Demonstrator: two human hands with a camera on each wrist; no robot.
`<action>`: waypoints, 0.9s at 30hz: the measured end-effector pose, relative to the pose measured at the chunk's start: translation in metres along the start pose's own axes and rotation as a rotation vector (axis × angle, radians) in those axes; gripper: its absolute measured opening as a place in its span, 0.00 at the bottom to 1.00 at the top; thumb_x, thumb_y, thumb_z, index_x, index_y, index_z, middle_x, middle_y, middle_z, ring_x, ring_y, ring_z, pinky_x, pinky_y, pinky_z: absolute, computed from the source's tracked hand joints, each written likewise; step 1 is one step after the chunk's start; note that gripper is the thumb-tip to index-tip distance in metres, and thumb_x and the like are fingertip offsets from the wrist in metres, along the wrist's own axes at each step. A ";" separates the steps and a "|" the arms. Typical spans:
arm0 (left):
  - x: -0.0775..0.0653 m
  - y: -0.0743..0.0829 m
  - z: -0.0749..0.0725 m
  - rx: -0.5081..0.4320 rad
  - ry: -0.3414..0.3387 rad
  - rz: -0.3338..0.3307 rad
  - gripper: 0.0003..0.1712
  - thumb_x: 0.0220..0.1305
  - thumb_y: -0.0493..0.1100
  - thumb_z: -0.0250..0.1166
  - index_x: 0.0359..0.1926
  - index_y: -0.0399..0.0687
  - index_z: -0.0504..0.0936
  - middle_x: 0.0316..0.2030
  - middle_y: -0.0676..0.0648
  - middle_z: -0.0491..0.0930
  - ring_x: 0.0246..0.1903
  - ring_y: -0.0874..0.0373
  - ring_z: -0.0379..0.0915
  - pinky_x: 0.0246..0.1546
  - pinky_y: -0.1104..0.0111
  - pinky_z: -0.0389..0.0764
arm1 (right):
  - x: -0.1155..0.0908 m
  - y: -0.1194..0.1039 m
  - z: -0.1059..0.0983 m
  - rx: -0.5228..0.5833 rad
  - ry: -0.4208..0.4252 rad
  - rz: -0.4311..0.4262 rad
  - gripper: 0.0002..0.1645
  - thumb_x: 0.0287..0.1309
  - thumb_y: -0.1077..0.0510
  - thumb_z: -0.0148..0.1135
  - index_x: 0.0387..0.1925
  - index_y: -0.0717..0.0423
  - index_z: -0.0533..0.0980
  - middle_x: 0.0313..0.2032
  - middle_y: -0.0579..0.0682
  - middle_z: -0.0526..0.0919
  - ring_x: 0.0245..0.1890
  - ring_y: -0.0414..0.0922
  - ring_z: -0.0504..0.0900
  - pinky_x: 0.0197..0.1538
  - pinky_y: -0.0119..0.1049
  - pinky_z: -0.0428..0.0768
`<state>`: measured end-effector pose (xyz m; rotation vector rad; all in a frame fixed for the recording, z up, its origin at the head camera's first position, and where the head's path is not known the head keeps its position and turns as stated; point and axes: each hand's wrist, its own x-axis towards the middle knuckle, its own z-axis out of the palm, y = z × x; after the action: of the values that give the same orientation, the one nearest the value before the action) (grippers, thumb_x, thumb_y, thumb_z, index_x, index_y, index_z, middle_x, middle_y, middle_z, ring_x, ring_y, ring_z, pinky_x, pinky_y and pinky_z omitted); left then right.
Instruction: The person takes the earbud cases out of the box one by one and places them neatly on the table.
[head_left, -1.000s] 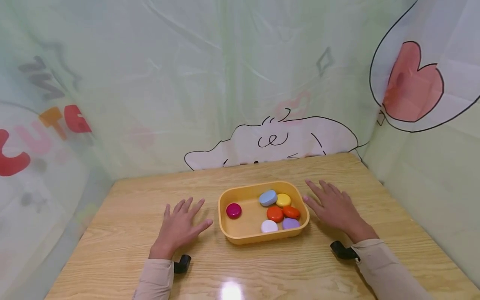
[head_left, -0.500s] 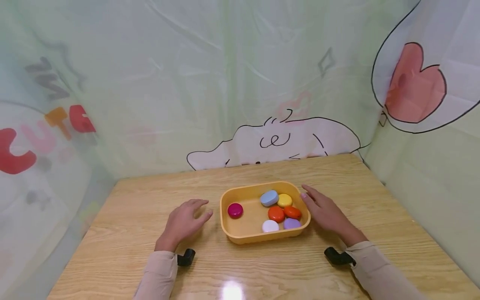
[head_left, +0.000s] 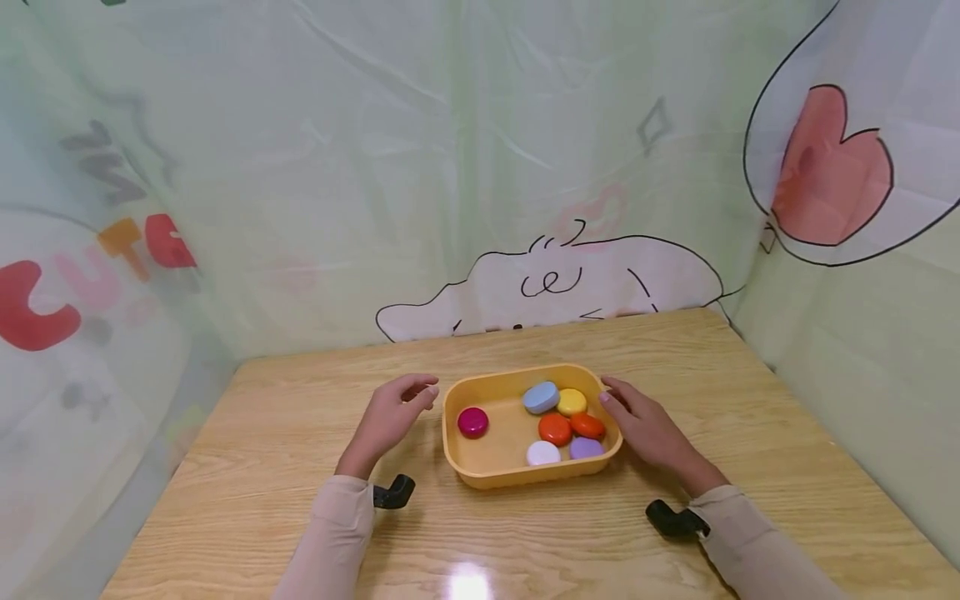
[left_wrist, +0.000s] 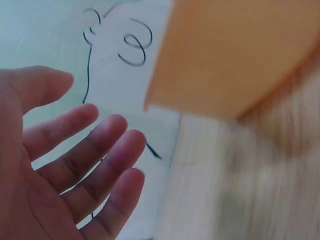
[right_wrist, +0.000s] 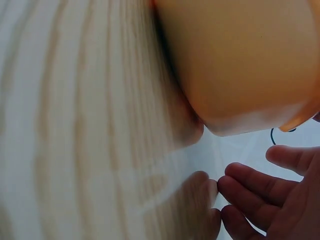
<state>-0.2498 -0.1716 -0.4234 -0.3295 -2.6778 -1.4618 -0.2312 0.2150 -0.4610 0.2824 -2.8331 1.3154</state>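
A shallow yellow-orange plastic tray (head_left: 525, 478) with rounded corners sits on the table. Inside it, a magenta disc (head_left: 473, 422) lies alone at the left. Grouped at the right are a blue disc (head_left: 541, 397), a yellow disc (head_left: 572, 402), two red-orange pieces (head_left: 555, 429), a white disc (head_left: 543, 454) and a purple disc (head_left: 587, 448). My left hand (head_left: 388, 418) hovers just outside the tray's left end, its fingers loosely bent and apart from the wall in the left wrist view. At the right end, my right hand (head_left: 651, 427) has its thumb right at the rim, fingers relaxed beside the wall.
The wooden table (head_left: 300, 417) runs back to a pale green curtain (head_left: 315, 167) printed with cartoon drawings, which also rises along both sides. A black wrist mount (head_left: 395, 492) sits on the left wrist and another black mount (head_left: 675, 520) on the right.
My left hand has moved right and slightly back toward the tray, its spread fingers now drawn in. My right hand has come left to the tray's rim. The tray stays in place.
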 end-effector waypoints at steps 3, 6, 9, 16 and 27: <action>0.004 0.008 0.004 -0.030 -0.039 0.006 0.18 0.72 0.49 0.63 0.56 0.47 0.83 0.42 0.47 0.85 0.40 0.50 0.83 0.43 0.59 0.81 | 0.000 0.001 0.000 0.006 0.004 -0.015 0.39 0.78 0.40 0.41 0.75 0.63 0.56 0.67 0.68 0.68 0.65 0.65 0.68 0.63 0.61 0.68; 0.006 0.013 0.009 -0.035 -0.059 0.025 0.18 0.72 0.49 0.62 0.56 0.44 0.83 0.41 0.45 0.85 0.38 0.52 0.82 0.41 0.60 0.81 | 0.000 0.002 0.000 0.014 -0.010 -0.022 0.39 0.78 0.40 0.40 0.76 0.63 0.55 0.70 0.67 0.64 0.69 0.65 0.64 0.66 0.62 0.64; 0.006 0.018 0.014 -0.044 -0.081 0.020 0.18 0.72 0.49 0.62 0.56 0.45 0.83 0.42 0.42 0.84 0.36 0.55 0.82 0.40 0.61 0.80 | -0.001 0.003 0.000 0.020 -0.033 -0.013 0.40 0.78 0.39 0.39 0.77 0.63 0.53 0.74 0.65 0.58 0.72 0.64 0.57 0.68 0.62 0.59; 0.013 0.029 0.021 -0.037 -0.184 -0.031 0.21 0.73 0.50 0.60 0.59 0.45 0.81 0.45 0.39 0.83 0.36 0.52 0.81 0.37 0.62 0.84 | -0.001 0.006 0.002 0.072 -0.074 0.024 0.42 0.78 0.37 0.37 0.78 0.61 0.50 0.75 0.63 0.54 0.74 0.63 0.52 0.70 0.61 0.54; 0.030 0.048 0.019 0.111 -0.365 -0.069 0.20 0.73 0.53 0.60 0.53 0.44 0.83 0.46 0.38 0.83 0.37 0.48 0.81 0.37 0.62 0.83 | -0.003 0.002 0.002 0.109 -0.080 0.036 0.42 0.78 0.37 0.37 0.78 0.61 0.50 0.75 0.64 0.54 0.74 0.64 0.52 0.70 0.60 0.54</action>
<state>-0.2672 -0.1261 -0.3889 -0.5498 -3.0679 -1.3778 -0.2286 0.2156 -0.4639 0.2929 -2.8485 1.5020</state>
